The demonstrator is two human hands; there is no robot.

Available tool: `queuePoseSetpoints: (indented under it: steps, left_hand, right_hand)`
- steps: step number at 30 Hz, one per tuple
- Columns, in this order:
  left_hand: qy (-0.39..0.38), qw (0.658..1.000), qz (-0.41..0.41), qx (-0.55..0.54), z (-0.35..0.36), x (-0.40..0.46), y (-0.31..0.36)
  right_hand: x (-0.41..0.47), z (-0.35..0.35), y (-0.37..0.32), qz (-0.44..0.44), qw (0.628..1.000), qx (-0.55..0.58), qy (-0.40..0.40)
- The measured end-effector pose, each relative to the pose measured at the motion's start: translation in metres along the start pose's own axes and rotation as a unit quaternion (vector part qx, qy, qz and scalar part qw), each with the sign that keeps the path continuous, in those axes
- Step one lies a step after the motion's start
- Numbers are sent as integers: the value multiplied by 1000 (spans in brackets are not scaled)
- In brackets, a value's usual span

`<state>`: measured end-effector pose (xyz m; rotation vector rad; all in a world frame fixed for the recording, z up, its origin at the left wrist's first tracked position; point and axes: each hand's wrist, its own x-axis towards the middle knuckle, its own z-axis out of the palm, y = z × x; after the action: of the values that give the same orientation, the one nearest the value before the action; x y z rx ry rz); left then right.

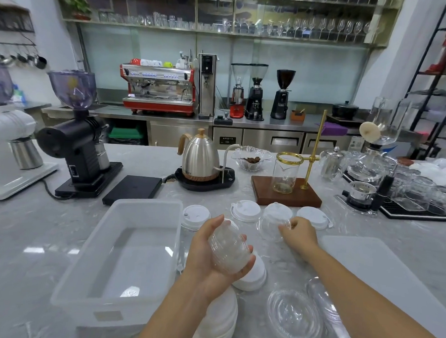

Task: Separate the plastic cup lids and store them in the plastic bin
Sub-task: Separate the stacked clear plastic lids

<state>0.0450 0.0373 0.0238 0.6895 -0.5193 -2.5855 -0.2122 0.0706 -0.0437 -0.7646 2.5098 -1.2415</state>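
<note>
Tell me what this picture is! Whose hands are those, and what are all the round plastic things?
A person wears a camera on their head, so you see their own two hands over a café counter. The left hand holds a stack of clear lids. The right hand pinches one clear dome lid it is pulling away. White lids lie on the counter, and an empty plastic bin waits on the left for them. Behind stand a kettle and coffee machines.

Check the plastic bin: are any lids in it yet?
Empty. The plastic bin shows only its bare translucent floor; the left hand holds a clear lid stack beside it.
</note>
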Motion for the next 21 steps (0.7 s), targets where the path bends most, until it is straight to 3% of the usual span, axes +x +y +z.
queuePoseSetpoints:
  steps: [6, 15, 21]
  left_hand:
    - [2, 1000, -4, 1, 3, 2, -5]
    - [-3, 1000, -17, -4, 15, 5, -21]
    - [-14, 999, -13, -29, 17, 7, -27]
  right_hand:
    - [-18, -25, -6, -44, 989, 138, 20]
    - [-73, -59, -49, -195, 958, 211, 12]
    - [-110, -60, -59, -337, 931, 141, 21]
